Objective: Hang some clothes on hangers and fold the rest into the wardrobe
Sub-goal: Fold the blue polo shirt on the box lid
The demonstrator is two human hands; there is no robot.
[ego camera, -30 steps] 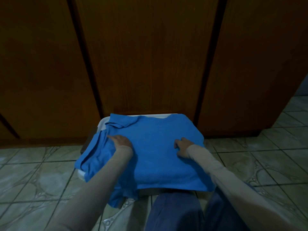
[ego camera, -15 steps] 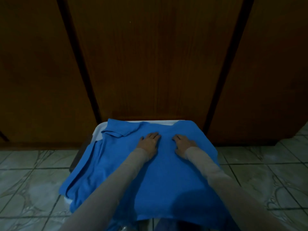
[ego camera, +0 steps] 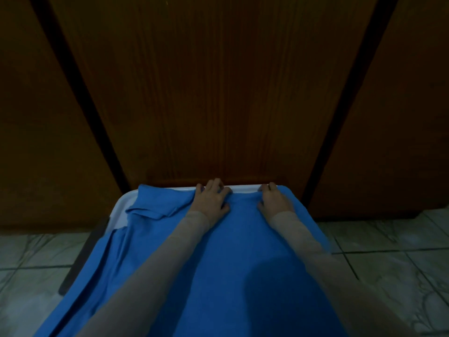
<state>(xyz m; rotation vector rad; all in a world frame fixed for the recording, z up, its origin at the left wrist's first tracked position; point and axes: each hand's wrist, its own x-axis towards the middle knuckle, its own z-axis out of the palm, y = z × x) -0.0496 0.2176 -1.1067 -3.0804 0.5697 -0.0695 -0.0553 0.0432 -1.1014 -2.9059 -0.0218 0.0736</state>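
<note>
Two hands at the far edge of a blue shirt.

We find the shirt spread over a white surface on the tiled floor, at the foot of the wardrobe doors. At the shirt's far edge, the left hand and right hand both curl their fingers over the fabric, gripping it.

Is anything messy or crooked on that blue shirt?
Yes. The blue shirt lies smooth in the middle, but its left side is bunched: the collar is crumpled and folds hang off the white surface. Both hands, left hand and right hand, grip its far edge.
</note>
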